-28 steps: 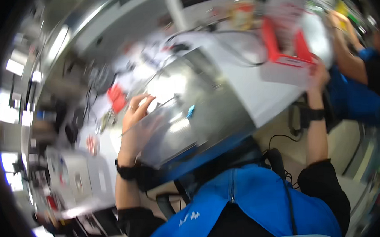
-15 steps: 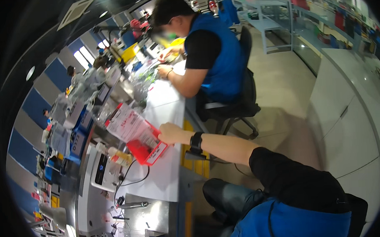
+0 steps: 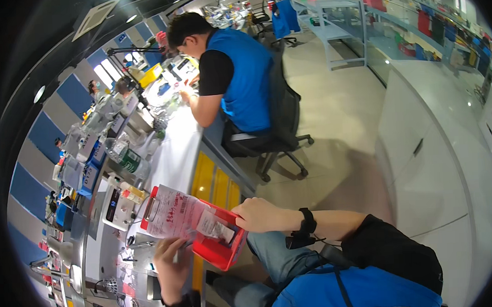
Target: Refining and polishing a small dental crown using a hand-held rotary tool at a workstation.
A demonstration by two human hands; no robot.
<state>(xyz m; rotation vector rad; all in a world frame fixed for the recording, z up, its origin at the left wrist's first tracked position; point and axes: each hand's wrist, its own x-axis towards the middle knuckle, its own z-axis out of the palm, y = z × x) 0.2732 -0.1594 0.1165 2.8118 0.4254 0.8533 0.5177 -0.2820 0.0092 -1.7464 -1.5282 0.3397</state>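
A red plastic tray (image 3: pixel 211 251) hangs tilted over the bench edge and my lap. My right hand (image 3: pixel 263 215) is closed on its right rim. A printed sheet (image 3: pixel 168 213) with red handwriting stands along the tray's far-left side, under a metal clip at its upper end. Inside the tray lies a small clear packet with a white label (image 3: pixel 215 227). My left hand (image 3: pixel 171 264) is at the tray's left near edge, fingers bent together; a small greyish thing at the fingertips is too blurred to name.
The white bench (image 3: pixel 173 143) runs away along the left. On it stand a white device with a display (image 3: pixel 114 205), a small amber bottle (image 3: pixel 134 194) and a clear plastic bottle (image 3: pixel 128 158). A co-worker (image 3: pixel 236 76) sits beyond on a black chair (image 3: pixel 283 118). White cabinets (image 3: pixel 424 155) stand at right.
The red tray has come off the bench area toward my body, carried by my right hand. My left hand has entered from the lower edge beside it. The view has shifted.
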